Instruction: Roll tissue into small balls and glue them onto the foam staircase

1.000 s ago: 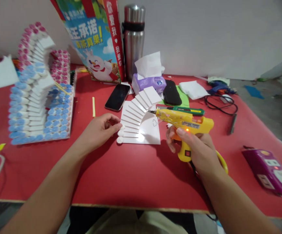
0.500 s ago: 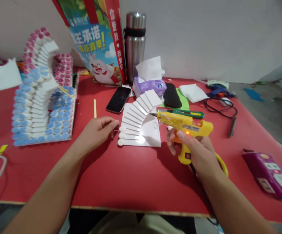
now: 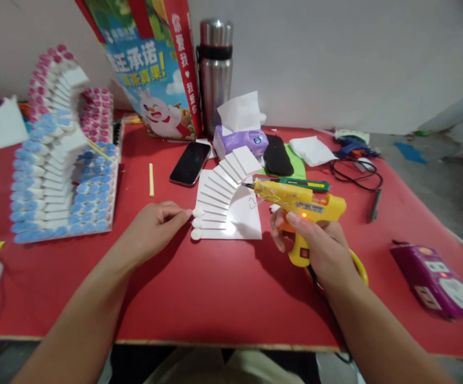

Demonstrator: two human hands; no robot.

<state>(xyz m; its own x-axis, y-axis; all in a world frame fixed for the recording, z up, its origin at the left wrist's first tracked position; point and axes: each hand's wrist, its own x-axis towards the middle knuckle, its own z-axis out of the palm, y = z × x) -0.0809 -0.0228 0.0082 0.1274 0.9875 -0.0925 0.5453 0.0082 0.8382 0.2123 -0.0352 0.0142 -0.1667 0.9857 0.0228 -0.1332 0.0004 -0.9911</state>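
Observation:
A small white foam staircase (image 3: pixel 225 186) stands on a white base sheet (image 3: pixel 247 221) in the middle of the red table (image 3: pixel 215 288). My left hand (image 3: pixel 155 229) rests at its lower left, fingers curled, fingertips touching the white round discs at the lowest steps. My right hand (image 3: pixel 315 245) grips a yellow hot glue gun (image 3: pixel 299 205) with its light on. The nozzle points left, hovering just right of the stairs' middle steps.
A larger stair model of blue and pink capped pieces (image 3: pixel 59 154) stands at left. Behind are a phone (image 3: pixel 191 162), yellow stick (image 3: pixel 151 178), tissue pack (image 3: pixel 239 138), steel flask (image 3: pixel 215 74), printed bag (image 3: pixel 151 69), black case (image 3: pixel 277 154), green cutter (image 3: pixel 303 185), cables (image 3: pixel 355 173). A purple power strip (image 3: pixel 435 280) lies right.
My left hand slid down from the stairs' middle steps to the lowest discs. The glue gun stayed almost in place, nozzle drifting slightly left. The view shifted a little.

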